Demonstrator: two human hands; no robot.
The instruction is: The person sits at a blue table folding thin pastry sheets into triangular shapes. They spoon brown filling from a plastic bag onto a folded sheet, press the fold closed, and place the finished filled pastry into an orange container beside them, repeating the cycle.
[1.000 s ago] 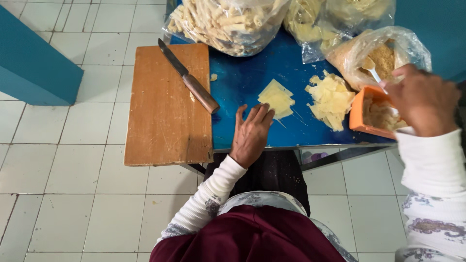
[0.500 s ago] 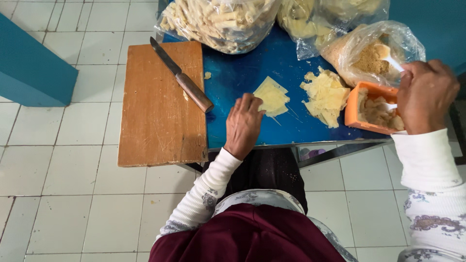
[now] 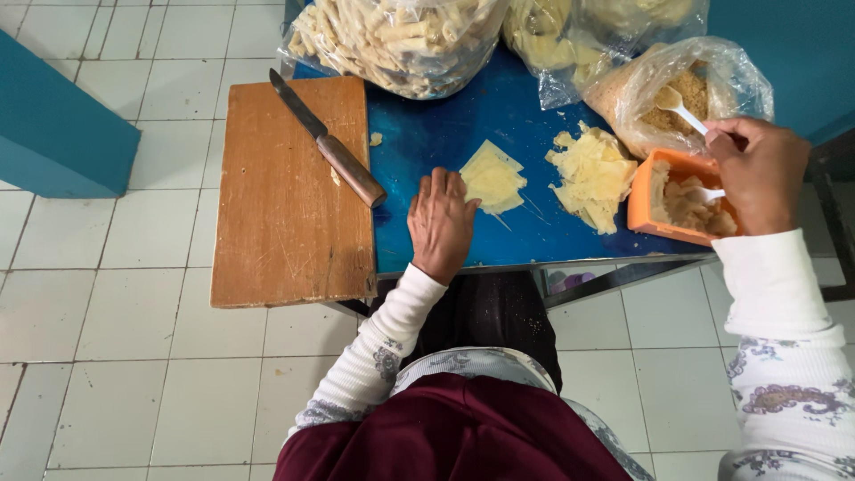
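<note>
Left hand: the left hand [image 3: 443, 224] lies flat and palm down on the blue table [image 3: 445, 134], fingers spread, holding nothing; its fingertips touch the near edge of the wrapper [image 3: 492, 176].
Wrapper: a pale yellow square sheet, just ahead and to the right of the left hand, one corner pointing away from the person.
Right hand: the right hand [image 3: 761, 174] is closed around the handle of a white spoon [image 3: 681, 109], over the orange tub [image 3: 679, 200].
Nearer hand: the left; the right is well apart from the wrapper, beyond the wrapper pile [image 3: 592, 176].
Spoon axis: slants up and left, bowl in the crumb bag [image 3: 686, 89].
Knife: the knife [image 3: 325, 138] lies diagonally, its blade on the board [image 3: 289, 232].
Hidden: a second white utensil in the tub is partly covered by the hand; the tub's filling is hard to make out; the top bags are cut off.
</note>
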